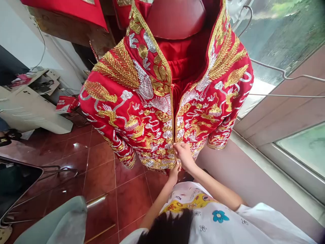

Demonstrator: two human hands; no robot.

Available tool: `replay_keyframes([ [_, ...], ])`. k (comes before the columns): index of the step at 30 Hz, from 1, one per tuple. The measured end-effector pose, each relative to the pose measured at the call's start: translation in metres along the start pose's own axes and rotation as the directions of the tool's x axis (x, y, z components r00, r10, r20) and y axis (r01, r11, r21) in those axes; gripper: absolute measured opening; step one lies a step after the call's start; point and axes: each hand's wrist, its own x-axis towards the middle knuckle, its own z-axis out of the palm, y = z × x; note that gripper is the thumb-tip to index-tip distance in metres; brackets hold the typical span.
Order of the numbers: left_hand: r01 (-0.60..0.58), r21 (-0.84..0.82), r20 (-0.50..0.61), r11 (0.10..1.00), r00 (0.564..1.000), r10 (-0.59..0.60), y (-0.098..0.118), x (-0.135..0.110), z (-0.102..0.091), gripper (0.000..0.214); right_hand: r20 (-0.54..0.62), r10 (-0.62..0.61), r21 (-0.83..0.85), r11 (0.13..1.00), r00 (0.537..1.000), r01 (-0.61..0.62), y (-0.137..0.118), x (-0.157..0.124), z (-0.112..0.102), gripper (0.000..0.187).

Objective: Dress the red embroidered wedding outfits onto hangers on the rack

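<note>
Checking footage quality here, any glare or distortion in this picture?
Head view: bright glints on the floor tiles, washed-out light low in the window; head view: wide-angle stretching toward the edges; head view: embroidered jacket fairly sharp.

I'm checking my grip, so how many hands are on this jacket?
2 visible: left hand low on the jacket, right hand just above the left. The jacket's back is hidden.

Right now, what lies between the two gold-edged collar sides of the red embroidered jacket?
In the head view, a smooth, dark red mannequin neck, with shiny red cloth below, inside the jacket.
</note>
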Motion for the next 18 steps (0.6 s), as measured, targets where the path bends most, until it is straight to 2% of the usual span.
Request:
replay_keyframes([
  [4,0.052,-0.113,0.018,0.992,0.999,-0.051,0.006,-0.013,-0.01,0.033,0.041,-0.106,-0.144,0.983,0.994,0.111,0.017,0.007,-0.008,0.032],
  [7,0.066,-0.186,0.024,0.98,0.998,-0.062,0.012,-0.019,-0.013,0.031,0.057,-0.118,-0.165,0.978,0.991,0.126,0.034,0.013,-0.014,0.036],
  [12,0.032,-0.25,0.006,0.968,0.999,-0.032,0.016,-0.012,-0.008,0.02,0.027,-0.15,-0.164,0.975,0.988,0.152,0.059,0.016,-0.021,0.04],
  [15,0.017,-0.265,0.011,0.964,1.0,-0.015,0.015,-0.007,-0.007,0.013,0.025,-0.101,-0.14,0.985,0.995,0.104,0.06,0.011,-0.021,0.037],
  [18,0.021,-0.257,0.028,0.966,0.999,-0.015,0.015,-0.006,-0.007,0.008,0.035,-0.026,-0.09,0.996,0.999,0.029,0.042,0.003,-0.015,0.029],
])
